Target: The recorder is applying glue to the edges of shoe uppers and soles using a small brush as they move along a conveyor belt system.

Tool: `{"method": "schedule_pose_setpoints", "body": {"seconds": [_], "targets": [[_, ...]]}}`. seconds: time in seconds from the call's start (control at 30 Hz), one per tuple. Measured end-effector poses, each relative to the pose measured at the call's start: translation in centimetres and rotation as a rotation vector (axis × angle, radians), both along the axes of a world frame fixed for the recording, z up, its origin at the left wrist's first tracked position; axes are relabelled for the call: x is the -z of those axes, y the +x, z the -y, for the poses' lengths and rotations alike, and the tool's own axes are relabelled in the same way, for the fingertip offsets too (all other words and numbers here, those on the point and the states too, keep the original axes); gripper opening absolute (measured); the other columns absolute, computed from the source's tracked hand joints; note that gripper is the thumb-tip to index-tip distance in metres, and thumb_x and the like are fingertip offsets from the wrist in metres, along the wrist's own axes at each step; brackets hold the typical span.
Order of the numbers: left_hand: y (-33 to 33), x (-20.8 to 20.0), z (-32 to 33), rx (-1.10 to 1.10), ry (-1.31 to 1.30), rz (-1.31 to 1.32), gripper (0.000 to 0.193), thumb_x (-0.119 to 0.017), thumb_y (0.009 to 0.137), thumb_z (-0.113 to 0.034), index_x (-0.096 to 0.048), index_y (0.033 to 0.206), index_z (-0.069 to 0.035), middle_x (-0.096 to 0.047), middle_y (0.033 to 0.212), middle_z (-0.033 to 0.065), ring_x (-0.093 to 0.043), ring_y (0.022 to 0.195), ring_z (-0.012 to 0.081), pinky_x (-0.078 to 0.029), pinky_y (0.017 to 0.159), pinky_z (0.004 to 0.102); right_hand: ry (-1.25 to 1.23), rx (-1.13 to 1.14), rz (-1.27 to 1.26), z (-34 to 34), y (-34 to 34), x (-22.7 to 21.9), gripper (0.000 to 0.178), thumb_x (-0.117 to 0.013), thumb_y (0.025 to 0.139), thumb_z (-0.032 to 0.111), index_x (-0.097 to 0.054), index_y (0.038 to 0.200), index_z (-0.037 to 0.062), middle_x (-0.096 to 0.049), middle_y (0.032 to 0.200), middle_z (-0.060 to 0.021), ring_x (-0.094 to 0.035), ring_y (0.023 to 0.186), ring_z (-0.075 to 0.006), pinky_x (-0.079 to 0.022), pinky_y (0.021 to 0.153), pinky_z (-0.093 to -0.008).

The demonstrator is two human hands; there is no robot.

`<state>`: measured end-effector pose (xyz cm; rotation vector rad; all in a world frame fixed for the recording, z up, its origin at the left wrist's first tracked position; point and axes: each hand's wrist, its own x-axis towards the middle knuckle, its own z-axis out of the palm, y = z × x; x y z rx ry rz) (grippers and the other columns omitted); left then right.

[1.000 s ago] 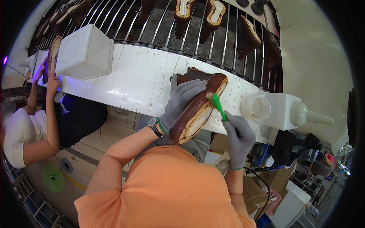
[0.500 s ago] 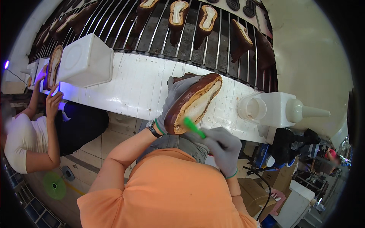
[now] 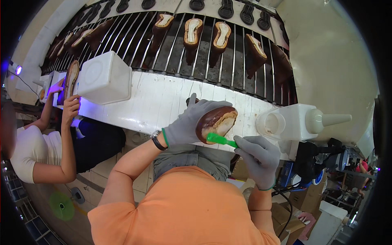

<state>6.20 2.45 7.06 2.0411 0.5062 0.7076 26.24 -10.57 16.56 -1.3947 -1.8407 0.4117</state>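
A brown leather shoe upper (image 3: 206, 121), bottom side turned toward me, is tilted over the edge of the white bench. My left hand (image 3: 188, 123), in a grey glove, is wrapped round it from the left. Its pale sole area with a tan rim shows. In my gloved right hand (image 3: 259, 157) is a green brush (image 3: 221, 140), pinched by its handle. The brush's head lies against the near end of the shoe's underside; its bristles are hidden.
Several shoe uppers (image 3: 221, 36) rest on a metal roller rack (image 3: 163, 61) behind the white bench (image 3: 157, 92). Black soles (image 3: 247, 14) line the far ledge. A white container (image 3: 104, 77) stands left, a clear cup (image 3: 271, 124) and white bottle (image 3: 301, 120) right. A co-worker (image 3: 43, 151) handles another shoe.
The shoe upper has turned in my left hand, so its underside looks shorter from here. My right hand and the brush have shifted right and slightly down, with the brush lying flatter.
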Motion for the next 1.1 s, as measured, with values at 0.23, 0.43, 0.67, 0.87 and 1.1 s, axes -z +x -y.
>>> {"method": "schedule_pose_setpoints", "body": {"seconds": [0.23, 0.43, 0.67, 0.87, 1.1], "targets": [[-0.6, -0.9, -3.3, 0.189, -0.175, -0.038, 0.087, -0.086, 0.071, -0.048, -0.048, 0.14, -0.01, -0.058, 0.132, 0.0102, -0.05, 0.124, 0.0272, -0.03, 0.11, 0.0405, 0.02, 0.21, -0.221, -1.8, 2.0, -0.3, 0.031, -0.072, 0.074, -0.009, -0.074, 0.103, 0.0003, -0.07, 0.087, -0.01, -0.063, 0.07, -0.0144, -0.046, 0.06, -0.0247], [0.8, -3.2, -5.5, 0.355, -0.396, -0.104, 0.086, -0.092, 0.066, -0.029, -0.049, 0.137, -0.006, -0.06, 0.13, 0.0089, -0.059, 0.113, 0.0204, -0.047, 0.101, 0.0324, 0.114, 0.136, -0.09, -4.2, 0.9, -0.6, 0.029, -0.073, 0.078, -0.003, -0.075, 0.105, 0.0055, -0.07, 0.086, -0.0088, -0.066, 0.074, -0.0163, -0.048, 0.06, -0.0283], [2.3, -3.8, -10.1, 0.647, -0.292, -0.211, 0.075, -0.094, 0.065, -0.024, -0.058, 0.127, -0.003, -0.066, 0.12, 0.0067, -0.06, 0.108, 0.0142, -0.05, 0.097, 0.0301, -0.197, -0.004, 0.184, -3.2, 5.4, -3.1, 0.024, -0.073, 0.075, -0.001, -0.075, 0.099, 0.0022, -0.068, 0.08, -0.009, -0.064, 0.071, -0.0191, -0.048, 0.065, -0.0305], [0.2, 1.6, -11.0, 0.205, -0.63, -0.151, 0.084, -0.095, 0.06, -0.016, -0.054, 0.131, -0.003, -0.064, 0.123, 0.0054, -0.06, 0.111, 0.0168, -0.05, 0.099, 0.0328, -0.285, 0.894, 0.198, 2.9, 10.9, 3.0, 0.024, -0.069, 0.081, 0.008, -0.072, 0.105, 0.0048, -0.07, 0.091, -0.0146, -0.068, 0.082, -0.03, -0.052, 0.076, -0.0367], [-0.5, 8.2, -9.0, -0.165, -0.596, 0.291, 0.071, -0.075, 0.072, -0.024, -0.05, 0.132, 0.003, -0.064, 0.118, 0.0093, -0.062, 0.105, 0.0201, -0.049, 0.095, 0.0329, -0.341, 0.962, 0.551, 4.1, 11.0, 11.7, 0.016, -0.064, 0.087, 0.02, -0.067, 0.098, 0.0089, -0.063, 0.087, -0.0136, -0.064, 0.081, -0.0355, -0.05, 0.073, -0.0464]]}}
